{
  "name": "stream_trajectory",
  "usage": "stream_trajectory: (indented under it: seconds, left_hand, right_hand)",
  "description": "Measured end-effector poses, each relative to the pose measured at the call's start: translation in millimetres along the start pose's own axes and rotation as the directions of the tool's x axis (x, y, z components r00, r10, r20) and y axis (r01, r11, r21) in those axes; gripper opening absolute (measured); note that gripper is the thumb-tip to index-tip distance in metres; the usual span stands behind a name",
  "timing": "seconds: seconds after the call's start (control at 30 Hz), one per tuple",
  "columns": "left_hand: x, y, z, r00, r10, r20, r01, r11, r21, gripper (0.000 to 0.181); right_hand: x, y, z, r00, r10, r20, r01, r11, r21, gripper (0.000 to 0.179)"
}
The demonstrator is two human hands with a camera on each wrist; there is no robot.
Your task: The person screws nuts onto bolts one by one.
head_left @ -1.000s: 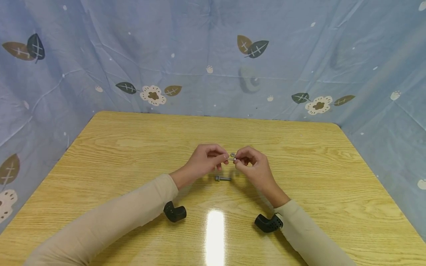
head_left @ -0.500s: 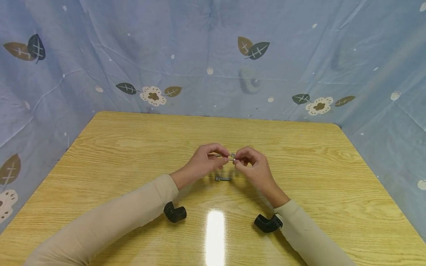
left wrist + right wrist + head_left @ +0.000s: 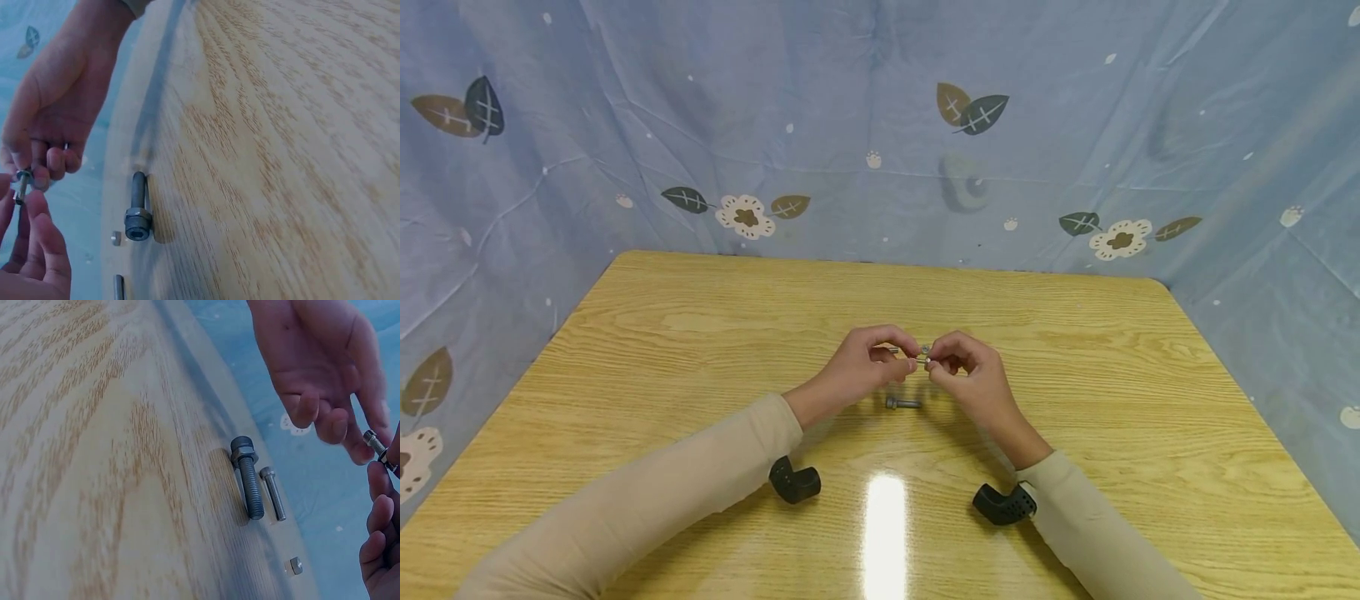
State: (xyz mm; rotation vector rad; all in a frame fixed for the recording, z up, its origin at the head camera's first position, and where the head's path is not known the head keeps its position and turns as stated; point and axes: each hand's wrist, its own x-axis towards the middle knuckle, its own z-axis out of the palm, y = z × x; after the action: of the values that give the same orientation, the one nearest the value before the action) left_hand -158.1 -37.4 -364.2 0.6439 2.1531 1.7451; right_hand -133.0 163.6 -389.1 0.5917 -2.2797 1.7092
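Note:
My left hand (image 3: pixel 874 360) and right hand (image 3: pixel 973 377) meet above the middle of the table over a small silver bolt (image 3: pixel 22 187). The right thumb and index finger pinch a nut (image 3: pixel 386 462) on the bolt's right end. At the other end, the left thumb and index finger curl round the bolt, its tip showing between them. Below the hands lies a larger grey bolt (image 3: pixel 904 404) with a nut near its head. In the right wrist view, a second small bolt (image 3: pixel 275 495) and a loose nut (image 3: pixel 296 565) lie beyond it.
The wooden table (image 3: pixel 700 317) has a blue patterned curtain (image 3: pixel 865 125) behind it and at both sides. Black wrist devices, one at the left sleeve (image 3: pixel 793 482) and one at the right sleeve (image 3: pixel 1004 504), extend over the near part.
The left index finger has lifted away from the thumb and shifted slightly right, opening a gap where the second small bolt shows. The right hand has stayed still on the nut.

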Motion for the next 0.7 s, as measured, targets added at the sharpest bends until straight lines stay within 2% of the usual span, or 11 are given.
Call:
stream_trajectory:
  seconds: [0.23, 0.33, 0.47, 0.7]
  left_hand:
    - [1.5, 1.1, 1.2, 0.993, -0.114, -0.007, 0.114, 0.993, -0.037, 0.022]
    - [1.7, 0.6, 1.5, 0.991, -0.132, -0.012, 0.131, 0.989, -0.062, 0.020]
    - [1.8, -0.3, 1.4, 0.994, -0.107, -0.009, 0.106, 0.992, -0.066, 0.020]
    - [0.7, -0.1, 0.9, 1.000, -0.020, -0.014, 0.021, 1.000, 0.005, 0.015]
  right_hand:
    - [-0.2, 0.3, 1.0, 1.000, 0.009, -0.014, -0.008, 1.000, 0.018, 0.008]
    - [-0.2, 1.1, 1.2, 1.000, 0.008, -0.017, -0.008, 1.000, 0.021, 0.008]
    - [0.1, 0.1, 1.3, 1.000, 0.003, -0.017, -0.003, 1.000, 0.017, 0.008]
    - [-0.6, -1.2, 1.4, 1.000, -0.005, -0.013, 0.005, 1.000, 0.021, 0.007]
